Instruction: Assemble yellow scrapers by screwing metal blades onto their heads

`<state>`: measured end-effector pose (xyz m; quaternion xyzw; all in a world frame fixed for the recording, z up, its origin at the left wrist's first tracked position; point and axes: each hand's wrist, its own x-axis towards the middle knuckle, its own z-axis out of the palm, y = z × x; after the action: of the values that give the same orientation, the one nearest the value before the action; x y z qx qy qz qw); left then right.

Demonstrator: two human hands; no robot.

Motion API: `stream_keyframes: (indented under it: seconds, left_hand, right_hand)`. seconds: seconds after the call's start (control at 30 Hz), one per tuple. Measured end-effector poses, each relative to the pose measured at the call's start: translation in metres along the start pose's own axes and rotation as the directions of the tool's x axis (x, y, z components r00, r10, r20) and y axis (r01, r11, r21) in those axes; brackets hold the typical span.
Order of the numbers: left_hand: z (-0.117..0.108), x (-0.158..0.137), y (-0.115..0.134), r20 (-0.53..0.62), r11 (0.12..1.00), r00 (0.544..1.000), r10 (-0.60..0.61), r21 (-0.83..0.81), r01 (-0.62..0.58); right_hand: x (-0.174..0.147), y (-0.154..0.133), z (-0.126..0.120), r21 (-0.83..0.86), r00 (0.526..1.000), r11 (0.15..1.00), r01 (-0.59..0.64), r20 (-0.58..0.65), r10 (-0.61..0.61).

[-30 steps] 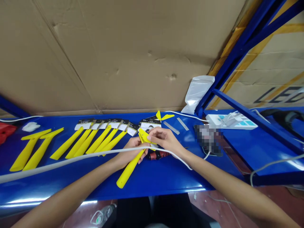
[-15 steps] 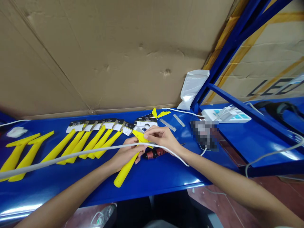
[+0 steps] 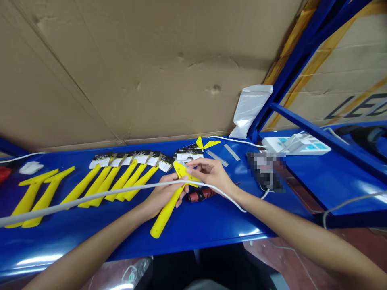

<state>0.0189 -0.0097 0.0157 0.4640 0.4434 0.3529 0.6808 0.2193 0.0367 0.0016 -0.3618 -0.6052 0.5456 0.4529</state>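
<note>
A yellow scraper [image 3: 166, 214] with a long handle and a wide T-shaped head is held over the blue shelf, its handle slanting down to the left. My left hand [image 3: 165, 193] is wrapped around its neck, just below the head. With thumb and fingers, my right hand [image 3: 213, 173] grips the right part of the head. A clear strip shows at the head's upper edge, partly hidden by fingers. Beneath my right wrist lies a red and black screwdriver [image 3: 201, 195]. Black and white cards [image 3: 190, 154] lie just behind my hands.
Several yellow scrapers with cards [image 3: 116, 181] lie in a row at left, beside two without cards [image 3: 50, 193]. Small yellow pieces [image 3: 208, 143] and clear strips [image 3: 232, 152] lie behind. A white cable [image 3: 121, 189] crosses before my hands. A power strip [image 3: 296, 145] sits right.
The whole view has shifted slightly, so things appear a little further right. The yellow head has turned a little, showing more of its face. Both hands keep their grip on the scraper.
</note>
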Motion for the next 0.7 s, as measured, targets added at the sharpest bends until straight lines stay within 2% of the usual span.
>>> stream_keyframes:
  seconds: [0.13,0.7]
  left_hand:
    - [0.0022,-0.0007,0.0045,-0.015,1.000,1.000,0.006,-0.006,-0.006]
    - [0.0034,-0.0010,0.0081,-0.019,1.000,1.000,-0.008,-0.004,0.008]
  right_hand:
    - [0.0004,0.0011,-0.0018,-0.008,1.000,1.000,0.028,0.007,-0.028]
    - [0.0021,-0.0065,-0.0034,-0.004,1.000,1.000,0.009,-0.010,-0.009]
